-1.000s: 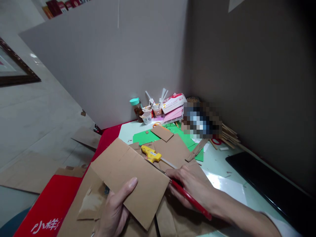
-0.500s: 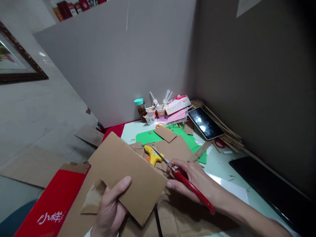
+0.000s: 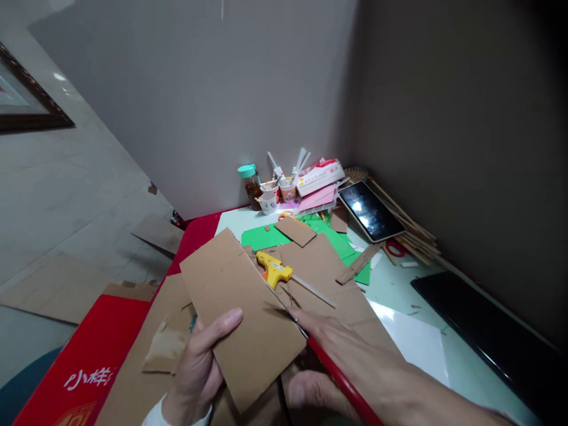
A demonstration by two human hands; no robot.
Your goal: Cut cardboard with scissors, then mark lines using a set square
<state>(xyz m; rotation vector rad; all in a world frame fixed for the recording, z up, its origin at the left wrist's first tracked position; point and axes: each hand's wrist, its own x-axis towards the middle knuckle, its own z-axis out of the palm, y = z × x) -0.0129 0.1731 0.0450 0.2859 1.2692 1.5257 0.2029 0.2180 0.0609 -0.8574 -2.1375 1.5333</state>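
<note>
My left hand (image 3: 199, 364) grips a rectangular piece of cardboard (image 3: 255, 337), thumb on its upper face and the fingers hidden beneath. Red-handled scissors (image 3: 333, 368) are in my right hand (image 3: 350, 349). Their blades lie at the cardboard's right edge, with one blade showing over the upper face and the other mostly hidden. Just beyond that edge a yellow glue gun (image 3: 276, 271) rests on larger cardboard (image 3: 331, 269), a translucent glue stick (image 3: 313, 290) poking out of its back.
At the back stand a bottle with a teal lid (image 3: 247, 171), paper cups (image 3: 268, 203) and a tissue pack (image 3: 320, 176). A tablet (image 3: 371, 210) leans at the right, above a long black object (image 3: 470, 331). Green sheets (image 3: 265, 236) lie mid-table; a red box (image 3: 84, 355) is at left.
My right hand has brought the scissors down and left, so the blades now meet the cardboard's edge. The cardboard has turned a little to the right, and the view has shifted slightly.
</note>
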